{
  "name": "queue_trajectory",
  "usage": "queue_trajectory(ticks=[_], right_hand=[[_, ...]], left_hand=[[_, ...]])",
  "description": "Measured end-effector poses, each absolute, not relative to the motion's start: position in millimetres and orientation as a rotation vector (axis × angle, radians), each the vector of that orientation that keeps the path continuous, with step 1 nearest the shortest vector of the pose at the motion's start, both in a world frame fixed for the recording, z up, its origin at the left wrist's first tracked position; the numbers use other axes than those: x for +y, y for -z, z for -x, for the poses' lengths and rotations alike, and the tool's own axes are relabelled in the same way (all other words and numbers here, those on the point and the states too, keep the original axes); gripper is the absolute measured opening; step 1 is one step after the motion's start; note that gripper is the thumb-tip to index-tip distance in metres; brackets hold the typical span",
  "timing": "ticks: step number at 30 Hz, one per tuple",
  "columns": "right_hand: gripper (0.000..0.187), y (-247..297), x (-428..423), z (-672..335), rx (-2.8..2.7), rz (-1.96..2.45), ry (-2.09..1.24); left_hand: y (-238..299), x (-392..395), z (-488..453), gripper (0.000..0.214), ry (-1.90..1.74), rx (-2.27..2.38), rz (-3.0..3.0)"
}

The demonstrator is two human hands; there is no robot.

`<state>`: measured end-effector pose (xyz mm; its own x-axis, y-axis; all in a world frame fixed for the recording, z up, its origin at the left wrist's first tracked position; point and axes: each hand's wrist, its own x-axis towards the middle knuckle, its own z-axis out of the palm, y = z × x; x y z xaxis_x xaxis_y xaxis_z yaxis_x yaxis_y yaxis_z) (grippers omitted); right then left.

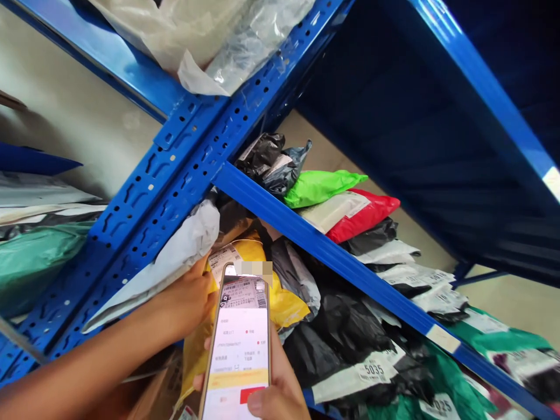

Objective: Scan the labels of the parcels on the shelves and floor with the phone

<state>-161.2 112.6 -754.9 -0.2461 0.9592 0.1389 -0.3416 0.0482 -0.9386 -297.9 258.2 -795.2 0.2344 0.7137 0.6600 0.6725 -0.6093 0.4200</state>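
My right hand (282,382) is wrapped round a smartphone (238,350), its thumb over a red button low on the lit screen. The screen shows a camera picture of a label above lines of text. My left hand (195,297) reaches in from the lower left and grips the edge of a yellow parcel bag (251,251) with a white label; the phone hides part of its fingers. Just above the left forearm, a white parcel bag (188,239) sticks out of the shelf. Dark grey and black parcel bags (341,326) lie right of the yellow one.
A perforated blue upright (175,175) and a slanting blue shelf beam (324,242) frame the opening. Green, red and black bags, including a bright green parcel (324,186), lie above the beam. A clear-wrapped parcel (258,52) overhangs the upper shelf. A cardboard box (155,388) is below my forearm.
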Motion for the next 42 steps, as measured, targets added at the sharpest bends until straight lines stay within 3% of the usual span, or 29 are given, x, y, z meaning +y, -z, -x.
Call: queue_trajectory(ticks=[11,22,31,38,42], right_hand=[[0.095,764,90,154,-1.102,0.798,-1.326],[0.117,762,90,153,-1.064,0.824,-1.321],[0.107,774,94,142,-1.112,0.901,-1.255],[0.115,784,96,143,-1.075,0.861,-1.248],[0.1,797,98,133,-1.071,0.876,-1.133]], left_hand=[[760,237,309,0.045,-0.907,1.443,-2.428],[783,253,300,0.048,-1.232,1.482,-2.479],[766,241,306,0.047,-1.041,1.488,-2.478],[772,245,303,0.048,-1.109,1.477,-2.497],[774,242,304,0.049,-1.141,1.457,-2.479]])
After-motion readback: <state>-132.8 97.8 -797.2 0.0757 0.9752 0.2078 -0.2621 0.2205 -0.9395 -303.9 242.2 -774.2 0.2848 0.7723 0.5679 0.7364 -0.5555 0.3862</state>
